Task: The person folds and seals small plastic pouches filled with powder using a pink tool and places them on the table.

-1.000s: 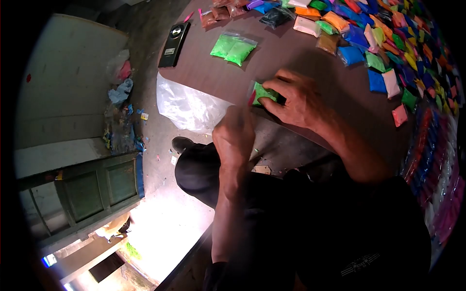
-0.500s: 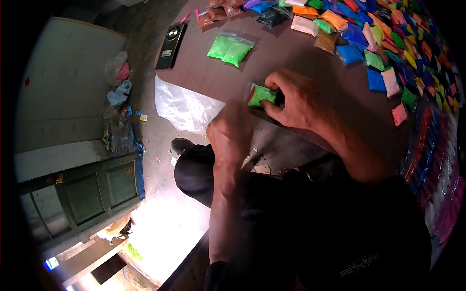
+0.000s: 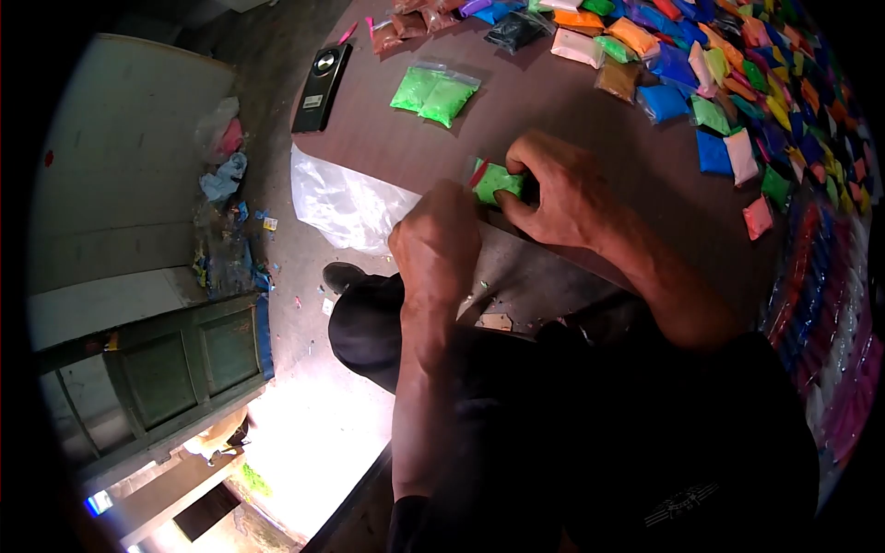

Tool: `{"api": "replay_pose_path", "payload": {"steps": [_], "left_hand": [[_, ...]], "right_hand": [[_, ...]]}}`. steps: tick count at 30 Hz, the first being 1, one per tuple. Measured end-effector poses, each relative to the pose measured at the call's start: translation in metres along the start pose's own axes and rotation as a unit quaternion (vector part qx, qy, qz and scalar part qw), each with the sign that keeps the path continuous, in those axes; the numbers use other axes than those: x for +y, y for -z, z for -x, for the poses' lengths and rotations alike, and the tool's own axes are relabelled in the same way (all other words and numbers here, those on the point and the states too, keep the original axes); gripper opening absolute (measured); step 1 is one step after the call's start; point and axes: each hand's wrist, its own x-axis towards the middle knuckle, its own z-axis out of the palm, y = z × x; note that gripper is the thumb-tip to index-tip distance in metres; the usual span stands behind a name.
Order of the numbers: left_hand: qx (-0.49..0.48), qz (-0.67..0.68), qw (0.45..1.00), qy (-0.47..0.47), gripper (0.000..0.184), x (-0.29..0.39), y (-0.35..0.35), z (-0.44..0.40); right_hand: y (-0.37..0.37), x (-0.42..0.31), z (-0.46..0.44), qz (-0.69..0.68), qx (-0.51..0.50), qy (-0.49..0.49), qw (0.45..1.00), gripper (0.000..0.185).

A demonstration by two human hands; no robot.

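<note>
A small clear zip bag of green material (image 3: 499, 183), with a red strip along its left end, is held over the table's near edge. My right hand (image 3: 562, 194) is closed on its right side, thumb below and forefinger curled above. My left hand (image 3: 437, 230) is closed in a fist right at the red-striped end. Its fingertips are hidden behind the knuckles, so what they grip does not show. Farther back on the table lie two joined bags of bright green material (image 3: 435, 94).
A crumpled clear plastic sheet (image 3: 346, 198) hangs over the table edge by my left hand. A black phone-like device (image 3: 322, 88) lies at the table's left. Many colourful packets (image 3: 728, 83) are heaped along the right and back. Brown packets (image 3: 403, 25) sit at the back.
My left hand, blurred before, is now sharper and sits about the same place by the bag's striped end. The right hand keeps its hold. The view has shifted slightly.
</note>
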Motion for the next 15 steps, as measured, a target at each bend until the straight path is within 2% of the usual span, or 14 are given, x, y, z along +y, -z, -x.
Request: {"api": "replay_pose_path", "payload": {"steps": [3,9,12,15], "left_hand": [[0.010,-0.009,1.000,0.007,0.011,-0.002,0.004,-0.002],[-0.009,0.059,0.998,0.004,0.011,0.014,0.003,0.005],[-0.022,0.029,0.999,-0.017,0.017,0.008,0.001,-0.004],[0.001,-0.039,0.999,-0.023,0.009,-0.003,0.000,-0.010]], "right_hand": [[0.001,0.000,-0.001,-0.011,0.012,0.016,1.000,0.032],[-0.001,0.000,0.000,0.011,0.017,0.012,1.000,0.032],[0.000,0.000,-0.001,0.003,0.014,0.019,1.000,0.032],[-0.001,0.000,0.000,-0.005,0.005,0.006,1.000,0.031]]}}
